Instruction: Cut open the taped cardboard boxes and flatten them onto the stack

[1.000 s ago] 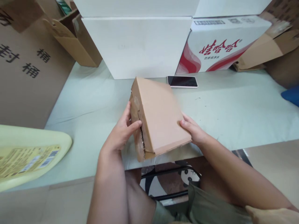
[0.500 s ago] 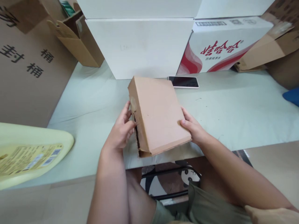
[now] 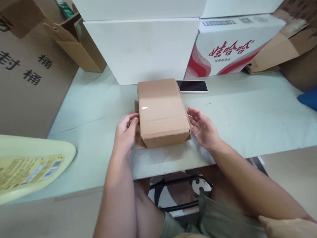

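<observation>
A brown cardboard box [image 3: 162, 110] lies flat on the cloth-covered table, with a small shiny mark on its upper face. Bits of its flaps stick out low on the left side and at the near right corner. At the left side, my left hand [image 3: 125, 132] is closed, thumb and curled fingers at the flap edge; the fingertips are partly hidden. My right hand [image 3: 204, 129] is beside the right side, palm turned inward and fingers apart, holding nothing. Whether its fingertips touch the box is hard to see.
A phone [image 3: 193, 86] lies just behind the box's far right corner. White cartons [image 3: 146, 49] and a red-and-white carton [image 3: 228, 49] stand along the back. An open small carton [image 3: 84, 49] is at back left, a pale yellow bottle [image 3: 37, 165] at near left.
The box was tilted between both hands; now it rests flat with a different face up. My right hand has let go and opened. My left hand stays at the left side.
</observation>
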Demonstrator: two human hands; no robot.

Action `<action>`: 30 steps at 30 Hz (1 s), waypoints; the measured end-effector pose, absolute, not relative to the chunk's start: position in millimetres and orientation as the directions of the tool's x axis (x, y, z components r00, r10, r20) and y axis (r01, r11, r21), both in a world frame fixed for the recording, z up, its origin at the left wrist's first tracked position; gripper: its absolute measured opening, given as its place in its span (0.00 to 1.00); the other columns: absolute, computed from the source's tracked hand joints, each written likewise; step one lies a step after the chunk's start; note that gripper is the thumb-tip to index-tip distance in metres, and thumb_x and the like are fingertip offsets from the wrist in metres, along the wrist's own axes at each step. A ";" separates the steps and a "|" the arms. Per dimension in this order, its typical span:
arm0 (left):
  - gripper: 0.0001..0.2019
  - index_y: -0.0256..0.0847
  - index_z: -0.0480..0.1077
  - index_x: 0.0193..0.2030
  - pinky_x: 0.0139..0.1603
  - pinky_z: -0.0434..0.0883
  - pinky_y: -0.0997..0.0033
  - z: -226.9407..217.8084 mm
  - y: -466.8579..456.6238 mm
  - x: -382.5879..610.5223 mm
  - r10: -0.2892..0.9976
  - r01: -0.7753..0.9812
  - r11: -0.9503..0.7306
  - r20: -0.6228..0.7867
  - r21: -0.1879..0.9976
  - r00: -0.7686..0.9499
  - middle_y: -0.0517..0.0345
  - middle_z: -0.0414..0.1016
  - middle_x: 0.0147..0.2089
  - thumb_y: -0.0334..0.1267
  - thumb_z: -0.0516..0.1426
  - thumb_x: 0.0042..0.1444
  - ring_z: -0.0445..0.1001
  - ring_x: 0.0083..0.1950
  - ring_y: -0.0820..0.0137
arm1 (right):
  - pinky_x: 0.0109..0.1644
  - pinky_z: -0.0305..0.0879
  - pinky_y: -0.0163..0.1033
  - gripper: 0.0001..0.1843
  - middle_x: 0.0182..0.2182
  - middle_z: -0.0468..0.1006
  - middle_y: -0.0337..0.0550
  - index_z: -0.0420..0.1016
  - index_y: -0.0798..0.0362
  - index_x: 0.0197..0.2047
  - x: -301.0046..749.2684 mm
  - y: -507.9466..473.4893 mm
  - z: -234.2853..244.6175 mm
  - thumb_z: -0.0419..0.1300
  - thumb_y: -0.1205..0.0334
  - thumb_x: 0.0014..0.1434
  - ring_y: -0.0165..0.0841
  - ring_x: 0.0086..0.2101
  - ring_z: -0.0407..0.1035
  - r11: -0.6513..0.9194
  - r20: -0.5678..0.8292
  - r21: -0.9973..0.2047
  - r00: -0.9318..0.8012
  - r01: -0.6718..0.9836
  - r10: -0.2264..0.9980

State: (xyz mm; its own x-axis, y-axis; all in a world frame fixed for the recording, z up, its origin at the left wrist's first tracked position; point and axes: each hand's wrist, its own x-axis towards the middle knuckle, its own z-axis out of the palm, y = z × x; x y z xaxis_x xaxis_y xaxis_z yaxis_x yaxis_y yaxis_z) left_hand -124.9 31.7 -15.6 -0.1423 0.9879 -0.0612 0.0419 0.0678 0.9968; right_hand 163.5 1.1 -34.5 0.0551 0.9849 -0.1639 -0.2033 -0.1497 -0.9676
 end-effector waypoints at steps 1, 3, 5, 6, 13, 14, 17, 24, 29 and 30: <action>0.18 0.41 0.80 0.47 0.54 0.76 0.60 -15.2 30.8 -123.0 0.984 0.037 0.107 -0.100 0.994 -0.149 0.46 0.82 0.53 0.53 0.64 0.60 0.79 0.58 0.55 | 0.73 0.66 0.60 0.35 0.67 0.76 0.49 0.70 0.43 0.61 163.9 0.8 -33.8 0.61 0.32 0.58 0.50 0.70 0.67 -0.149 -0.158 -0.971 0.035 -0.189 0.987; 0.24 0.40 0.80 0.46 0.57 0.76 0.57 -13.8 29.4 -121.7 0.978 0.038 0.148 -0.141 0.988 -0.152 0.45 0.83 0.50 0.61 0.63 0.60 0.78 0.60 0.52 | 0.73 0.67 0.60 0.36 0.66 0.76 0.49 0.68 0.42 0.63 163.5 -0.5 -31.6 0.61 0.32 0.58 0.49 0.68 0.69 -0.126 -0.126 -0.982 -0.014 -0.140 0.992; 0.26 0.41 0.80 0.40 0.58 0.75 0.55 -12.7 28.9 -123.3 0.981 0.047 0.152 -0.145 0.987 -0.131 0.45 0.84 0.48 0.65 0.64 0.58 0.78 0.61 0.50 | 0.71 0.68 0.60 0.39 0.66 0.76 0.50 0.64 0.41 0.66 162.2 -2.4 -29.3 0.60 0.30 0.59 0.49 0.66 0.70 -0.060 -0.059 -0.993 -0.016 -0.097 0.998; 0.26 0.41 0.80 0.37 0.57 0.76 0.55 -12.2 28.9 -124.5 0.982 0.053 0.152 -0.145 0.987 -0.124 0.44 0.84 0.48 0.66 0.65 0.57 0.77 0.61 0.49 | 0.70 0.69 0.60 0.41 0.65 0.76 0.50 0.60 0.41 0.68 161.8 -3.4 -28.5 0.59 0.29 0.59 0.50 0.66 0.71 -0.016 -0.016 -0.996 0.004 -0.089 1.000; 0.25 0.44 0.75 0.36 0.41 0.75 0.65 -3.2 28.8 -121.5 0.950 -0.037 0.152 -0.156 0.988 -0.271 0.54 0.81 0.41 0.57 0.75 0.41 0.78 0.42 0.62 | 0.66 0.72 0.59 0.45 0.61 0.76 0.46 0.62 0.38 0.57 164.4 -10.5 -29.6 0.65 0.17 0.48 0.54 0.68 0.67 0.174 0.173 -0.978 0.019 -0.117 0.985; 0.24 0.44 0.74 0.37 0.40 0.75 0.66 -0.8 28.6 -120.0 0.942 -0.066 0.125 -0.139 0.990 -0.304 0.57 0.80 0.39 0.55 0.75 0.41 0.77 0.40 0.65 | 0.66 0.73 0.58 0.46 0.61 0.75 0.47 0.62 0.38 0.58 164.4 -11.6 -30.0 0.67 0.18 0.47 0.54 0.68 0.66 0.179 0.187 -0.977 -0.056 -0.115 0.981; 0.23 0.45 0.71 0.40 0.38 0.74 0.67 6.9 26.6 -118.5 0.946 -0.190 0.045 -0.104 0.981 -0.308 0.58 0.79 0.40 0.51 0.74 0.43 0.76 0.38 0.66 | 0.64 0.75 0.56 0.50 0.60 0.76 0.50 0.55 0.38 0.68 163.4 -14.0 -31.8 0.74 0.31 0.52 0.51 0.65 0.71 0.160 0.166 -0.986 -0.292 -0.045 0.942; 0.21 0.46 0.74 0.43 0.43 0.76 0.64 10.3 17.6 -121.0 0.994 -0.330 0.065 -0.089 0.942 -0.056 0.54 0.80 0.43 0.54 0.70 0.48 0.80 0.47 0.59 | 0.61 0.76 0.49 0.44 0.60 0.74 0.46 0.56 0.36 0.69 162.2 -9.8 -46.1 0.74 0.41 0.57 0.43 0.59 0.74 0.160 0.153 -0.986 -0.130 0.048 0.980; 0.19 0.46 0.76 0.41 0.49 0.77 0.65 2.9 18.9 -113.7 0.973 -0.240 -0.007 -0.048 0.971 -0.225 0.55 0.82 0.44 0.52 0.72 0.47 0.80 0.51 0.59 | 0.61 0.76 0.48 0.41 0.64 0.74 0.48 0.68 0.41 0.63 158.5 -7.4 -36.7 0.78 0.42 0.51 0.44 0.58 0.75 0.109 0.109 -0.994 -0.029 0.007 0.994; 0.17 0.45 0.77 0.39 0.45 0.77 0.67 2.6 19.1 -113.9 0.961 -0.180 -0.006 -0.044 0.984 -0.274 0.56 0.82 0.42 0.50 0.72 0.48 0.80 0.47 0.62 | 0.58 0.76 0.47 0.37 0.60 0.77 0.47 0.72 0.43 0.59 158.6 -7.1 -33.9 0.78 0.42 0.50 0.42 0.54 0.76 0.111 0.112 -0.994 0.016 0.014 0.994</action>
